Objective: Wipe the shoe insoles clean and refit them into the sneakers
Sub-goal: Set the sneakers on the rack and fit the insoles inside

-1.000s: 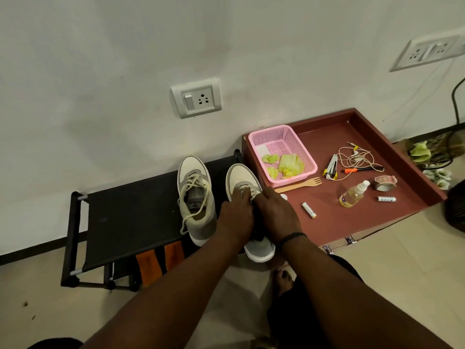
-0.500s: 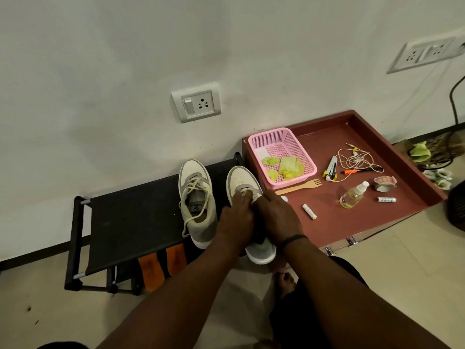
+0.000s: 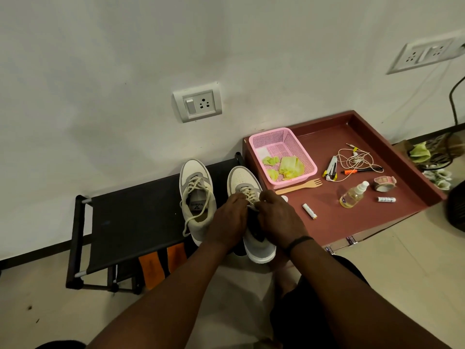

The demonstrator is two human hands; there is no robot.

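Two cream-and-grey lace-up sneakers are set side by side at the right end of a black fabric-topped shoe rack (image 3: pixel 130 222) placed against the wall. The left sneaker (image 3: pixel 197 200) stands untouched with loose laces; a printed label is visible on its grey tongue, but the lettering is too blurred to be read. The right sneaker (image 3: pixel 251 222) is gripped at its opening by both hands: the left hand (image 3: pixel 230 222) is curled over the left side of the collar, and the right hand (image 3: pixel 278 217) is curled over the tongue and lace area. A dark piece, probably the insole (image 3: pixel 255 229), is seen between the hands at the shoe mouth; whether it is being drawn out or pushed in cannot be told. Wiping is judged not to be in hand at this point, since no cloth is held. Crumpled green wipes (image 3: pixel 289 167) lie in a pink mesh plastic basket (image 3: pixel 266 139) at the rear left corner of a maroon tray-like desk (image 3: pixel 352 222), beside a small clear spray bottle (image 3: pixel 352 195) of yellowish liquid. The left sneaker is judged still to need attention. No other writing is legible.
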